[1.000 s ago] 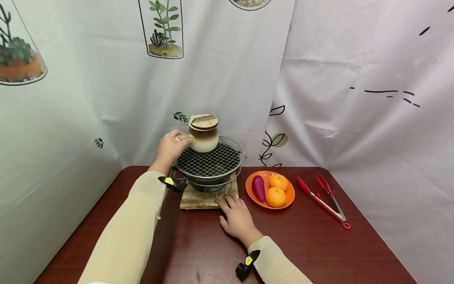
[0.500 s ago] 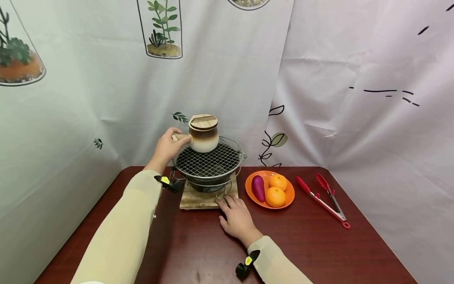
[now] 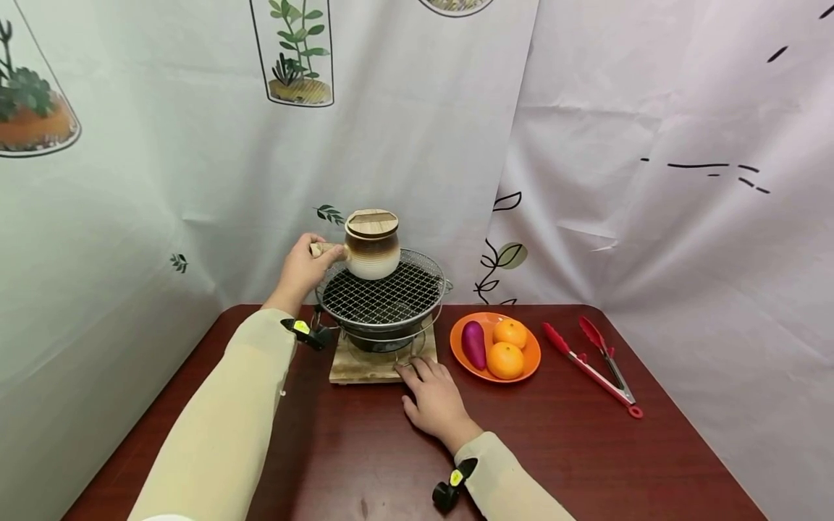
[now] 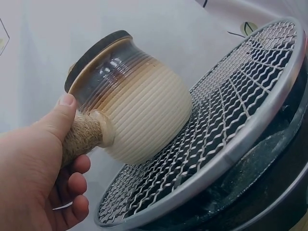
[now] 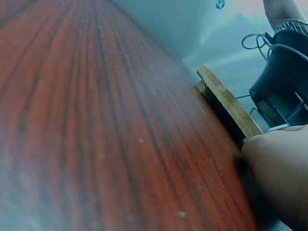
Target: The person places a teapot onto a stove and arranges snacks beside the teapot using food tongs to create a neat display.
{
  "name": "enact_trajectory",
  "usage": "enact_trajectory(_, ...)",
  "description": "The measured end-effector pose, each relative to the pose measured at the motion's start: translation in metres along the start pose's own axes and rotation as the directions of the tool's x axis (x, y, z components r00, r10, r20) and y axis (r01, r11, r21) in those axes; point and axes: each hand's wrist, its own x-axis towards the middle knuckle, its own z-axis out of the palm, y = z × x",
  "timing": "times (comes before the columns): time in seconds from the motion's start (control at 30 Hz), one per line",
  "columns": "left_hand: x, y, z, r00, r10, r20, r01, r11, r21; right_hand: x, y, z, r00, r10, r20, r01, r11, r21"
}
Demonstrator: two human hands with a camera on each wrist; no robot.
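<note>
A lidded ceramic pot (image 3: pixel 373 250), brown above and cream below, stands on the round wire grill grate (image 3: pixel 407 293). My left hand (image 3: pixel 302 269) is at its side handle (image 4: pixel 83 135), the thumb along the handle and the other fingers curled beneath it. The handle's end shows between thumb and fingers. Under the grate is a black grill bowl (image 3: pixel 384 343) in a wire stand on a wooden board (image 3: pixel 352 370). My right hand (image 3: pixel 435 401) rests at the board's front right corner, fingers extended; its fingertips are hidden in the right wrist view.
Right of the grill, an orange plate (image 3: pixel 460 356) holds a purple eggplant (image 3: pixel 474 345) and two oranges (image 3: pixel 506 360). Red-handled tongs (image 3: pixel 596 373) lie spread farther right on the brown table (image 3: pixel 554 449). A printed cloth (image 3: pixel 417 145) hangs behind.
My left hand has slid slightly left along the pot's handle, baring more of the handle. The pot stays on the grate, and my right hand has kept its place.
</note>
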Motion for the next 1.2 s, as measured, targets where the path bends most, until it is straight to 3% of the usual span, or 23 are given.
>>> enact_trajectory(0.27,-0.003,-0.002,-0.008,0.997,-0.009,0.070,0.007,1.000,0.028,0.000,0.000,0.001,1.000,-0.005,0.002,0.005,1.000,0.003)
enact_trajectory(0.53,-0.019,-0.009,-0.025,0.994,-0.004,0.114,-0.016,0.984,0.179,0.000,0.000,0.004,1.000,-0.002,0.001,0.002,1.000,-0.005)
enact_trajectory(0.67,-0.031,-0.010,-0.031,0.996,0.015,0.092,-0.035,0.976,0.216,0.000,0.001,0.006,1.000,-0.012,-0.022,0.011,1.000,-0.014)
enact_trajectory(0.9,-0.055,-0.013,-0.030,0.991,0.134,-0.020,-0.127,0.969,0.214,-0.001,0.002,0.003,1.000,-0.006,-0.004,0.006,1.000,-0.007)
enact_trajectory(1.0,-0.067,-0.017,-0.026,0.976,0.196,-0.097,-0.173,0.964,0.203,-0.001,0.002,0.002,1.000,-0.002,-0.002,0.002,1.000,-0.005)
enact_trajectory(1.07,-0.076,-0.020,-0.022,0.956,0.248,-0.157,-0.216,0.956,0.196,-0.001,0.002,0.002,1.000,-0.001,-0.003,0.001,1.000,-0.008)
enact_trajectory(1.2,-0.093,-0.026,-0.015,0.888,0.374,-0.269,-0.325,0.922,0.209,-0.001,0.001,0.003,1.000,-0.005,-0.005,0.005,1.000,-0.014)
